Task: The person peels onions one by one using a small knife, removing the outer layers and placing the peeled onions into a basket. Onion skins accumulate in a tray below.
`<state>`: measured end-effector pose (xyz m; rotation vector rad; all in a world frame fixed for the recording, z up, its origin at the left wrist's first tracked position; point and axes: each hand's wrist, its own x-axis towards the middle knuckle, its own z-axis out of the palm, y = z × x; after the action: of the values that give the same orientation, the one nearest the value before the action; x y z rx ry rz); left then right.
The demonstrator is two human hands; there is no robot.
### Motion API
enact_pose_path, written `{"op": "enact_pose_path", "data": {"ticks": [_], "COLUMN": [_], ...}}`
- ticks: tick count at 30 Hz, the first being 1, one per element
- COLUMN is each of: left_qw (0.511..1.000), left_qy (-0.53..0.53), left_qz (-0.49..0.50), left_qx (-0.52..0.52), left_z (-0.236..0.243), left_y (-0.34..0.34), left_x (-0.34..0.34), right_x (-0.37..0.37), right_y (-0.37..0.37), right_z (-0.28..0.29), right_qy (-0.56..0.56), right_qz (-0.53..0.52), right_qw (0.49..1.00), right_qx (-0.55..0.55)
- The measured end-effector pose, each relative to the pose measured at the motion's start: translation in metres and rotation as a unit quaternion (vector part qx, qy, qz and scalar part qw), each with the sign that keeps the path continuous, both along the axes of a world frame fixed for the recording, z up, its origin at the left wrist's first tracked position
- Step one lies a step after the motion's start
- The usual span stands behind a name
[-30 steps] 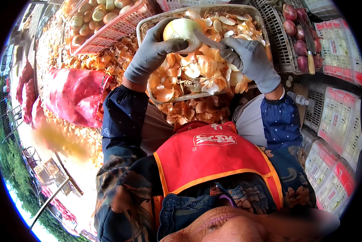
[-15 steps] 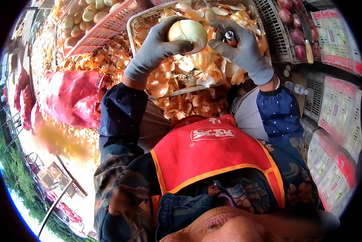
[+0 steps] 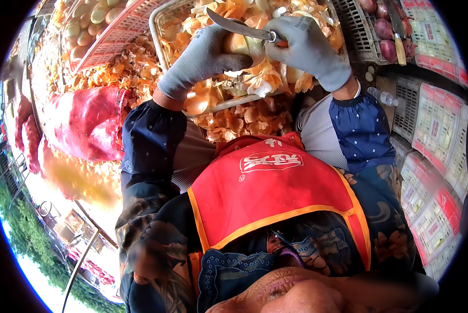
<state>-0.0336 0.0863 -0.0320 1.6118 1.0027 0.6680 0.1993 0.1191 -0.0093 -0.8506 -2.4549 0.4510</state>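
My left hand (image 3: 200,62), in a grey glove, grips a pale peeled-looking onion (image 3: 252,52) with some orange skin on it. My right hand (image 3: 309,52), gloved too, is closed on a knife (image 3: 234,25). Its curved blade lies over the top of the onion, tip pointing up and left, partly hiding it. Both hands are above a white plastic tray (image 3: 157,39) heaped with onion skins (image 3: 260,78). More loose skins lie below the tray's near edge, between my legs.
At upper left stands a pink crate of onions (image 3: 106,39). A red mesh sack (image 3: 82,122) lies left among skins. At upper right, a dark crate holds red onions (image 3: 384,32) and a wooden-handled knife (image 3: 399,49). A bottle (image 3: 385,96) and stacked white crates (image 3: 434,128) are right.
My right hand has moved up and left and turned the knife, whose blade now lies across the onion with its tip leftward. My left hand has lowered slightly relative to the tray's top edge.
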Motion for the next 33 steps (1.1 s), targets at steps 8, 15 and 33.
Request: {"op": "enact_pose_path", "data": {"ticks": [8, 15, 33], "left_qw": [0.986, 0.952, 0.963], "left_qy": [-0.146, -0.274, 0.06], "left_qz": [0.074, 0.123, 0.036], "left_qx": [0.003, -0.056, 0.262], "left_z": [0.018, 0.011, 0.006], "left_y": [0.0, -0.002, 0.004], "left_x": [0.007, 0.004, 0.016], "right_x": [0.014, 0.013, -0.003], "right_y": [0.014, 0.014, -0.002], "right_z": [0.015, -0.008, -0.001], "right_qy": [0.327, 0.193, 0.125], "right_qz": [-0.236, -0.256, -0.14], "right_qw": [0.746, 0.878, 0.873], "right_qx": [-0.53, -0.355, -0.45]}}
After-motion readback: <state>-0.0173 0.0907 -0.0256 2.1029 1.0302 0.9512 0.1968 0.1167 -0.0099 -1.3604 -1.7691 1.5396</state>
